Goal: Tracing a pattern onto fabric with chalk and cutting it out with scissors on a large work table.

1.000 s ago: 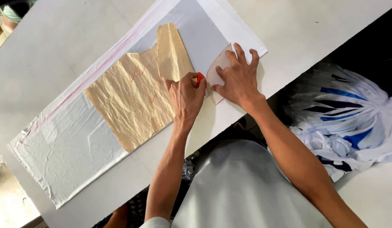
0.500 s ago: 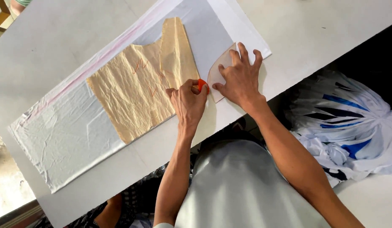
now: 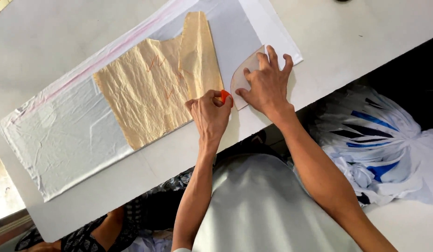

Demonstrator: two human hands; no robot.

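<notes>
The left hand (image 3: 211, 114) is curled, its thumb and fingertips pinched on a small orange chalk (image 3: 225, 96) whose tip sits on the white cloth (image 3: 62, 135) right at the lower corner of the tan paper pattern (image 3: 155, 88). The right hand (image 3: 265, 84) lies just beside it, fingers spread and pressed flat on a small curved template (image 3: 239, 77), a pale pinkish piece with a rounded edge toward the chalk; most of the template is hidden under the palm and fingers. The pattern is crinkled, lies flat on the cloth, and carries a few faint orange marks near its middle; a narrow strip of it runs up toward the far edge of the cloth. The cloth stretches diagonally across the white table (image 3: 365, 28), wrinkled at its left end, with a faint pink line along its far edge. The left hand covers the spot where chalk meets cloth, so any line under it cannot be seen. Off the near edge of the table, to the right, sits a bunched heap of white and blue fabric (image 3: 379, 144). Below the table edge the person's grey shirt (image 3: 263, 210) fills the foreground, and dark patterned fabric (image 3: 146, 214) shows at lower left.
</notes>
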